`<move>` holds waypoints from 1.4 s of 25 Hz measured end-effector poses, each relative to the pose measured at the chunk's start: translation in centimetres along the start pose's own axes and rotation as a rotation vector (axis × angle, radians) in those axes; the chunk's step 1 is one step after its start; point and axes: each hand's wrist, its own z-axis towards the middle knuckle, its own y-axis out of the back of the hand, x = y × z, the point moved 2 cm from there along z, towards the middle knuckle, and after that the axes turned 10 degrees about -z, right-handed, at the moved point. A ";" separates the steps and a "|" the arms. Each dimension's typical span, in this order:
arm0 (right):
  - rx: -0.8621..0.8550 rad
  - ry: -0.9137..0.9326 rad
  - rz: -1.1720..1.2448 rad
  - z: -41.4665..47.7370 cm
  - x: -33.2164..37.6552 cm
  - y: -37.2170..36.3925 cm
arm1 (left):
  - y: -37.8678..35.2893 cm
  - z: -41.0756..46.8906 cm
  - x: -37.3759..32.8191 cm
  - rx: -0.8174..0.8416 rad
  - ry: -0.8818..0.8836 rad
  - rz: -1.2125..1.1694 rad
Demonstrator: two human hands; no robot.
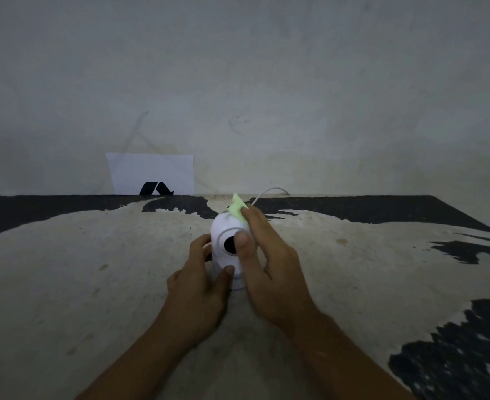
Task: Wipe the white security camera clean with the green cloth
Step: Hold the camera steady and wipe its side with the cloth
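Note:
The white security camera (224, 230) stands upright on the worn surface, its round black lens facing me. My left hand (200, 284) grips its base from the left, thumb across the front. My right hand (266, 255) wraps the right side of its domed head, thumb over part of the lens. The green cloth (237, 209) is pinched under my right fingers against the top right of the head, and only a small pale green corner sticks out.
A thin white cable (266, 193) runs from behind the camera toward the wall. A white sheet with a black logo (151, 176) leans against the wall at the back left. The surface (93, 269) is beige with black patches at the back and right.

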 end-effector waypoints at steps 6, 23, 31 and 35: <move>0.012 -0.147 0.099 -0.2 -0.8 0.2 | 0.0 -0.1 -0.2 0.005 0.009 -0.018; 0.025 -0.111 0.137 -0.4 -0.8 0.4 | 0.1 0.1 0.0 0.005 0.021 -0.023; -0.039 -0.077 -0.030 -0.6 -1.0 0.9 | 0.2 0.0 -0.5 -0.008 0.018 0.019; -0.212 -0.131 -0.121 -0.5 -1.7 1.0 | 0.2 -0.1 -0.7 -0.019 -0.002 0.021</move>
